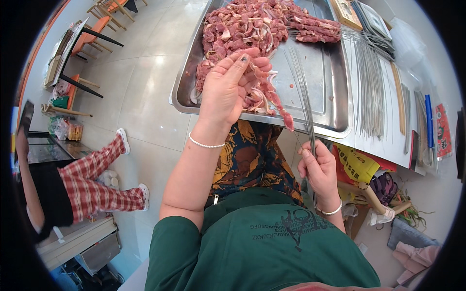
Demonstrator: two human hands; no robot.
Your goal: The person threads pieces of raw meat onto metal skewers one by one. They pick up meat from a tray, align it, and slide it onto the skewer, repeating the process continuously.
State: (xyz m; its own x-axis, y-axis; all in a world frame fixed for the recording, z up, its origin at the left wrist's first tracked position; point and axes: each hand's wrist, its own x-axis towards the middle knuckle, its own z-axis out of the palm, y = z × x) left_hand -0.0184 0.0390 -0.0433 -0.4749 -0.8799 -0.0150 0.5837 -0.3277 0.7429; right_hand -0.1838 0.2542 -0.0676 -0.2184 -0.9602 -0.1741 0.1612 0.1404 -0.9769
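Observation:
A metal tray (327, 125) holds a heap of raw sliced meat with onion (244, 29). Over its near edge, my left hand (233, 80) has its thumb and fingers at the upper end of a strip of raw meat (273, 95), which runs down along a thin skewer past the tray's rim. My right hand (316, 167) grips that skewer's lower part together with a bundle of bare metal skewers (304, 94) that points up over the tray. Loaded meat skewers (316, 29) lie at the tray's upper right.
Many metal skewers (369, 91) lie on the white table right of the tray, beside wooden sticks (398, 98) and a blue-handled thing (429, 120). A weighing scale, it seems, (375, 22) stands beyond. Another person (91, 185) in plaid trousers is at the left, near chairs.

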